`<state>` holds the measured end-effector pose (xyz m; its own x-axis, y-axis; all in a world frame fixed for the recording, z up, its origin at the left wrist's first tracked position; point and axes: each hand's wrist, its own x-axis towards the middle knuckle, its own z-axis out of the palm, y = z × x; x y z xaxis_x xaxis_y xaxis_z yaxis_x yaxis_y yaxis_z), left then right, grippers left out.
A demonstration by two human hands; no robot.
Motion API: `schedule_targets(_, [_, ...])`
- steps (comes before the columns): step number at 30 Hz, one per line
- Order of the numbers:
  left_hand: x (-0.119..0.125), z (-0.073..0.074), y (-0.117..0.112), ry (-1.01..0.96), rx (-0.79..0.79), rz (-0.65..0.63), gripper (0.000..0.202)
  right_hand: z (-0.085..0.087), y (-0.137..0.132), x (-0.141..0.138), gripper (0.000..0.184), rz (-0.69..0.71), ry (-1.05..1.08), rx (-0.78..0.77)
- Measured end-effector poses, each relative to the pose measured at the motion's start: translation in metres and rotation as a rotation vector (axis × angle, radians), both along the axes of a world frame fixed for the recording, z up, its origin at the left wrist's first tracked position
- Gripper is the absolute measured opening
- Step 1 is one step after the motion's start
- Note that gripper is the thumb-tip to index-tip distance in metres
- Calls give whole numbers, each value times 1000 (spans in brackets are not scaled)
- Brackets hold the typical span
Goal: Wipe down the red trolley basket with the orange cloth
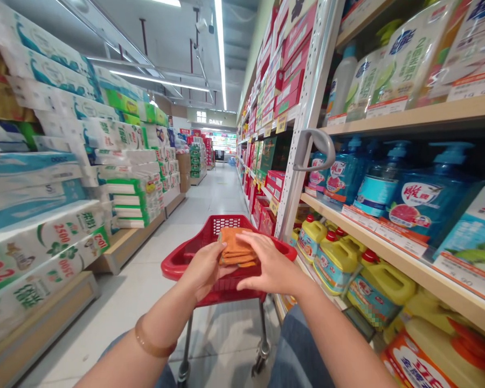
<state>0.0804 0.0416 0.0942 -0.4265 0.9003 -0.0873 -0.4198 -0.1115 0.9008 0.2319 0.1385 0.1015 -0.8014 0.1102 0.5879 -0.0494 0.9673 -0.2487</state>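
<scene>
In the head view, the left hand (204, 271) gripped the near edge of a folded stack of orange cloths (235, 248), fingers curled round it. The right hand (272, 264) lay against the far side with its fingers stretched across the top; whether it was truly closed on the stack I could not tell. Neither hand looked clenched. The stack was held just above a red cart (189, 254), over its basket, and seemed to be in neither hand alone.

With so light a hold, the layers could slide apart and a cloth could drop past the rim to the floor. The cart also stood near the shelf (372, 231) on the right, so a nudge might knock the yellow jugs (337, 258) on the lower tier.

The hands and stack hid most of the basket, so I could not tell what else it held. Blue pump bottles (428, 210) filled the shelf on the right, and toilet-roll packs (36, 253) were stacked on the left.
</scene>
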Motion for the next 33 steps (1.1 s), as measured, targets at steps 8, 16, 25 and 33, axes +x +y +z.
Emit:
schedule_targets(8, [14,-1,1,-7,92,30,19,-11,-18,-31,114,-258,45,283])
schedule_targets(16, [18,5,-1,50,131,-19,28,-9,-16,-27,79,-379,90,330])
schedule_targets(25, [18,12,-1,23,106,-43,21,3,-14,-28,55,-392,95,399])
schedule_targets(33, [9,8,0,-29,20,-88,11,-2,-22,-32,77,-513,21,299])
